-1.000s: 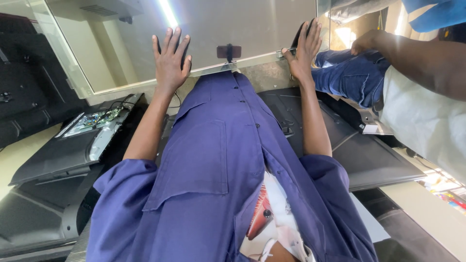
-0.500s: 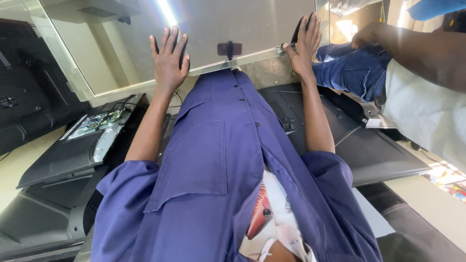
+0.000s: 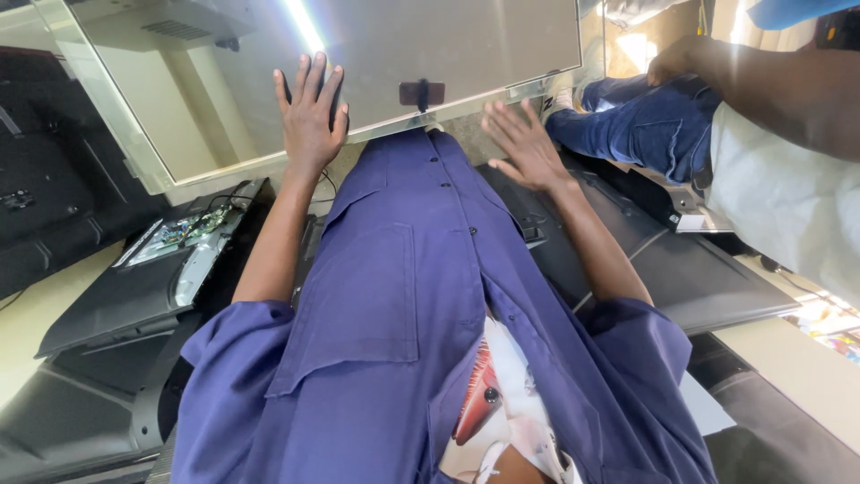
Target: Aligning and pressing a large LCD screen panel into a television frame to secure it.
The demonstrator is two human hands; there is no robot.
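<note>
A large glossy grey panel (image 3: 466, 45) with a pale frame leans in front of me, reflecting a ceiling light. A small dark tab (image 3: 421, 92) sits at its lower edge. My left hand (image 3: 309, 112) lies flat on the panel near that edge, fingers spread. My right hand (image 3: 524, 143) hovers open just below the edge, fingers apart, touching nothing I can see. My blue work coat (image 3: 403, 296) fills the middle of the view.
Another person stands at the right: a bare arm (image 3: 770, 85), blue jeans (image 3: 645, 125), a white shirt (image 3: 788, 197). Black television back covers lie at left, one with an exposed circuit board (image 3: 184, 231). Another black television shell (image 3: 690, 269) lies at right.
My right hand has come off the panel's right edge and moved left and down, now held open in the air. My left hand stays flat on the panel.
</note>
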